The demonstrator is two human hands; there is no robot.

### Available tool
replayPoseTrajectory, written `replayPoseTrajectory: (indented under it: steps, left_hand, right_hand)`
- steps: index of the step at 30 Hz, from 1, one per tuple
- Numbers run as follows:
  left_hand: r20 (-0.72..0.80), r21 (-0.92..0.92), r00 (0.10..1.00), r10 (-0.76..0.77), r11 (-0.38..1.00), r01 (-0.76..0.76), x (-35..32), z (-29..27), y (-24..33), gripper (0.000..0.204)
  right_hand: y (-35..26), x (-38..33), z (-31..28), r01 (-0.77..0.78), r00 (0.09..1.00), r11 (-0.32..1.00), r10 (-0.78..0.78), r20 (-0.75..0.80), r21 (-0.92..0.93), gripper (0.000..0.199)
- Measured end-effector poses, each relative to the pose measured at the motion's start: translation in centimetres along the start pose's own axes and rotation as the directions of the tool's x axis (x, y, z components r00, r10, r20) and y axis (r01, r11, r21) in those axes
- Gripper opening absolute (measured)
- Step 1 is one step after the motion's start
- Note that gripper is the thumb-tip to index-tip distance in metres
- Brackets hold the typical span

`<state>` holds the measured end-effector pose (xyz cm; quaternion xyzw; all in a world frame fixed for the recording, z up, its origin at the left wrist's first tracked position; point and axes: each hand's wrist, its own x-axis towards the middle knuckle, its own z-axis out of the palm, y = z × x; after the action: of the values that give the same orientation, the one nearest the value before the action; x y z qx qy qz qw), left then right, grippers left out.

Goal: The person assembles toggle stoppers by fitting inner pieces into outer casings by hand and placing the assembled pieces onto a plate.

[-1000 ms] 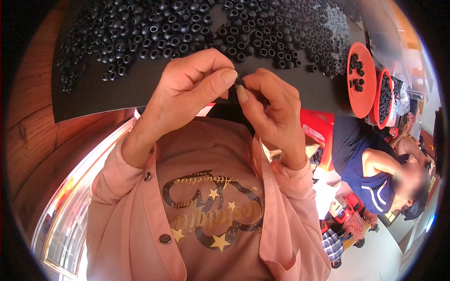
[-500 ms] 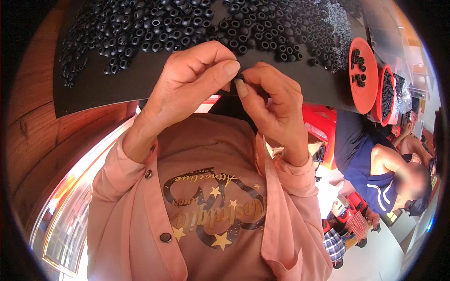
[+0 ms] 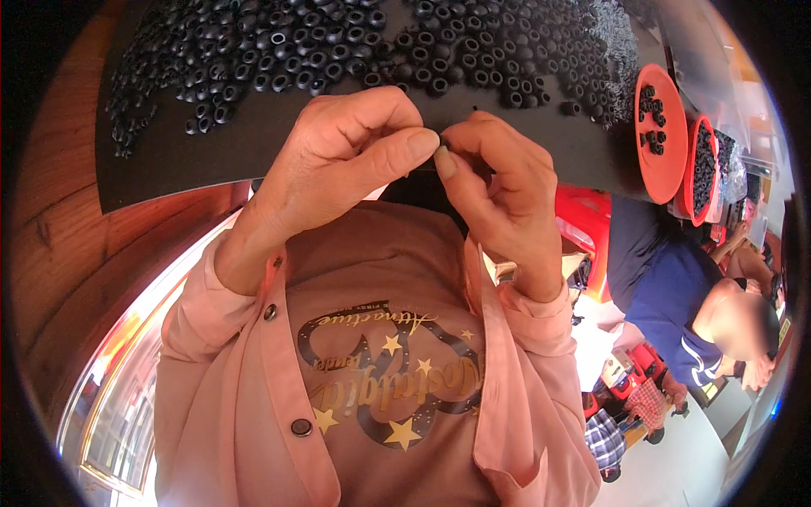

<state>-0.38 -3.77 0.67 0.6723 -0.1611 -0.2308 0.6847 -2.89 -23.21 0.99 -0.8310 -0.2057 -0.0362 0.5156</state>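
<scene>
My left hand [image 3: 351, 156] and my right hand [image 3: 505, 182] meet fingertip to fingertip above the near edge of a dark table. Both are closed in a pinch on a small black part [image 3: 443, 143], mostly covered by the thumbs and forefingers. A tiny dark tip [image 3: 476, 108] shows just beyond the right forefinger; whether it belongs to the held part I cannot tell. Past the hands, many short black rubbery rings [image 3: 317, 59] with open centres lie in a wide spread.
To the right, an orange-red plate [image 3: 661, 173] holds several black pieces, beside a red bowl [image 3: 710, 127] full of small black parts. Thin dark bits [image 3: 614, 38] are heaped at the far right. A red stool [image 3: 591, 232] and a seated co-worker [image 3: 667, 287] are at the right.
My hands have shifted slightly right and toward me, still pinched together on the small black part. The co-worker at the right has leaned and moved their arms.
</scene>
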Motion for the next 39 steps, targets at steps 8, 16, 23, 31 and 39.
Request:
replayPoseTrajectory:
  steps: [8, 16, 23, 31, 39]
  left_hand:
    - [-0.102, -0.232, 0.994, -0.036, 0.973, 0.012, 0.2, 0.1, -0.1, 0.017]
    - [-0.115, -0.317, 0.992, -0.043, 0.948, 0.004, -0.5, -0.6, -0.6, 0.013]
    - [-0.080, -0.340, 0.996, -0.041, 0.940, 0.011, -0.5, -0.7, -0.5, 0.014]
    - [-0.054, -0.387, 0.998, -0.045, 0.922, 0.020, -0.3, -0.8, -0.3, 0.015]
    - [-0.061, -0.372, 0.996, -0.066, 0.927, 0.039, -0.3, -0.8, -0.3, 0.016]
  right_hand:
    - [-0.1, 0.6, 0.4, 0.013, 1.000, 1.000, -0.013, -0.018, 0.016, 0.008]
    - [-1.2, 1.8, 0.3, -0.003, 1.000, 0.997, 0.003, -0.004, 0.075, 0.006]
    - [-1.5, 2.6, 0.4, -0.007, 0.999, 0.987, 0.001, 0.035, 0.159, 0.006]
    - [-1.6, 3.3, -0.6, -0.022, 0.989, 0.995, 0.007, 0.145, 0.101, 0.006]
    - [-1.6, 5.2, -1.7, 0.079, 0.932, 0.996, -0.085, 0.354, 0.031, 0.006]
